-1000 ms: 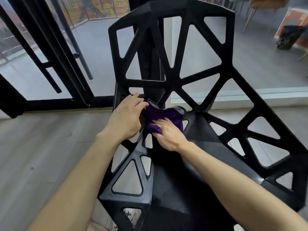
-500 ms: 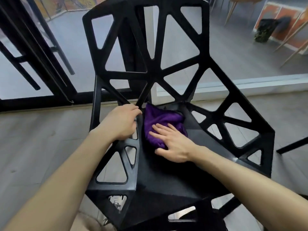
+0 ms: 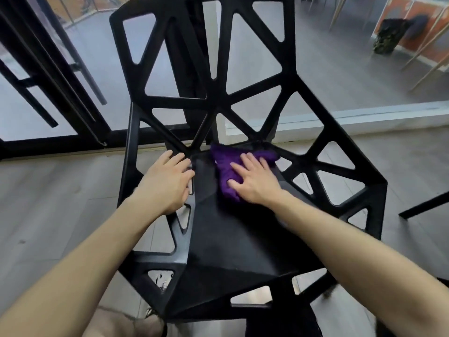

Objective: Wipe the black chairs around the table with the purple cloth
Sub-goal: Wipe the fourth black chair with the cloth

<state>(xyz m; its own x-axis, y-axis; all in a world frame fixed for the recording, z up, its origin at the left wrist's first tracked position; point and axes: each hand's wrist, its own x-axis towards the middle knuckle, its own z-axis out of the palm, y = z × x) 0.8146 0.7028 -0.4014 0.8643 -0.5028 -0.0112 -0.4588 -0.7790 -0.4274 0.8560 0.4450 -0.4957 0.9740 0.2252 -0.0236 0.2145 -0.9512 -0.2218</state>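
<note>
A black chair (image 3: 233, 244) with a lattice of triangular openings fills the middle of the view, its back rising toward the window. The purple cloth (image 3: 228, 164) lies crumpled at the rear of the seat, just below the backrest. My right hand (image 3: 255, 181) lies flat on the cloth with fingers spread, pressing it onto the seat. My left hand (image 3: 167, 183) grips the chair's left side frame near the rear corner of the seat.
Black door frames (image 3: 56, 76) and glass stand behind the chair on the left. A black leg of other furniture (image 3: 422, 207) juts in at the right edge. Beyond the glass, wooden chair legs (image 3: 427, 59) and a dark bag (image 3: 388, 35) stand far right. Grey wood floor surrounds the chair.
My right hand has slid the cloth from the seat's rear left corner toward the rear middle. The left hand stays on the side frame. The view has pulled back from the chair.
</note>
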